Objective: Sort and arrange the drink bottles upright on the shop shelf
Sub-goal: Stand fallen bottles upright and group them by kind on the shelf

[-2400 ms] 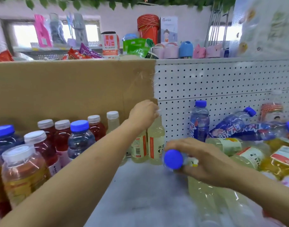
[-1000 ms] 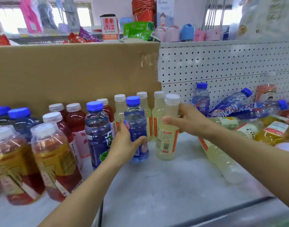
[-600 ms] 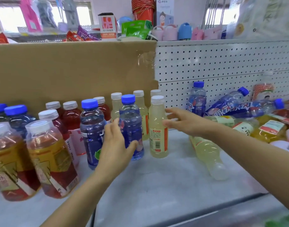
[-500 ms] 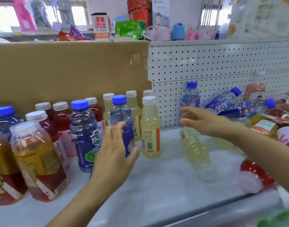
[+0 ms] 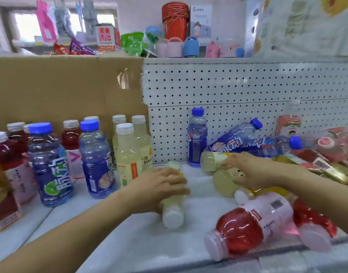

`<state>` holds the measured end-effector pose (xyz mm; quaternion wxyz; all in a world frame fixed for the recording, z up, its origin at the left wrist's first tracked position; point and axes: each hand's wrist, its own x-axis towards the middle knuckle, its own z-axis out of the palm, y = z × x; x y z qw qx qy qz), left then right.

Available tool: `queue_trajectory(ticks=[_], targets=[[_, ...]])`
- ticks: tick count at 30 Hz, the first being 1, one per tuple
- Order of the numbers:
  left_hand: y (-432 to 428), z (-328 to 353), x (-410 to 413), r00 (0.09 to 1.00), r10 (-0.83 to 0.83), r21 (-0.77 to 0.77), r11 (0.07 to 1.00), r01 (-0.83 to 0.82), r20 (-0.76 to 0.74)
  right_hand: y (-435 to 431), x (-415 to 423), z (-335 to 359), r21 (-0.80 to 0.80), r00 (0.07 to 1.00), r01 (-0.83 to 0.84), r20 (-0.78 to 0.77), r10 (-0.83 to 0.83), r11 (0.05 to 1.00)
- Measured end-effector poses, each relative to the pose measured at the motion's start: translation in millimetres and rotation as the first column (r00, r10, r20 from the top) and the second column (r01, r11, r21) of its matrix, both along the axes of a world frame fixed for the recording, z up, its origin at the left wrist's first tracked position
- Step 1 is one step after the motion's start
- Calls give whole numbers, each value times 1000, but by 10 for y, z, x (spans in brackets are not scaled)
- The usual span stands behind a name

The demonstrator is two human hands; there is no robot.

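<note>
Left hand [image 5: 163, 186] is curled over the body of a pale yellow bottle [image 5: 173, 215] lying flat on the shelf [image 5: 129, 243], white cap toward the camera. It lies in front and to the left of the lone upright blue bottle [image 5: 196, 138]. Right hand [image 5: 250, 170] is on two more lying pale bottles [image 5: 210, 161], just right of and in front of that blue bottle. Its fingers lie across them; too blurred to tell if it has closed on one. Upright rows [image 5: 127, 152] stand left of the blue bottle: pale, blue, red. A tipped heap [image 5: 248, 225] sprawls right of and in front of it. My read: full sealed plastic bottles, moderately heavy, walls stiff enough, label film probably slick. Grab mid-body round the label or at the shoulder under the cap, swing cap-up, then seat it next to the pale row.
</note>
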<state>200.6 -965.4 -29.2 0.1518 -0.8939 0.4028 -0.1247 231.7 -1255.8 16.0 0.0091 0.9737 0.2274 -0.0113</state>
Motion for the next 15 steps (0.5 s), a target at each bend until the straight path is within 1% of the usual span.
queue_trajectory(ticks=[1, 2, 3, 4, 5, 6, 7, 8, 9, 10, 11, 12, 15], targets=[[-34, 15, 17, 1000, 16, -63, 998, -15, 18, -40, 34, -1, 7, 1000, -8, -17, 8, 1000], [-77, 29, 30, 998, 47, -162, 986, -40, 40, -73, 62, -8, 1, 999, -25, -29, 25, 1000], [-130, 49, 53, 994, 104, -303, 949, -86, 43, -100, 87, -15, -18, 998, -49, -34, 48, 999], [-193, 89, 78, 984, 178, -481, 863, -153, 8, -121, 106, -21, -44, 997, -71, -31, 70, 997], [-266, 151, 117, 965, 248, -654, 717, -239, -81, -134, 119, -21, -67, 996, -90, -22, 89, 994], [-333, 221, 174, 938, 286, -780, 535, -324, -194, -149, 129, -18, -83, 994, -107, -13, 106, 991], [-383, 290, 254, 910, 288, -843, 368, -392, -297, -159, 141, -11, -88, 992, -124, -9, 124, 988], [-418, 360, 349, 892, 277, -868, 254, -426, -357, -170, 150, -5, -85, 991, -137, -13, 137, 987], [-436, 425, 448, 880, 272, -878, 181, -444, -389, -183, 160, -1, -80, 989, -150, -19, 149, 986], [-441, 475, 546, 867, 279, -876, 137, -463, -414, -197, 173, -3, -76, 987, -163, -22, 161, 984], [-438, 504, 643, 844, 296, -861, 115, -496, -447, -215, 186, -7, -72, 985, -173, -26, 172, 982], [-435, 510, 735, 815, 324, -834, 119, -540, -481, -234, 201, -9, -68, 984, -179, -36, 177, 982], [-458, 452, 943, 725, 449, -733, 198, -651, -523, -285, 294, 22, 2, 979, -184, -86, 183, 983]])
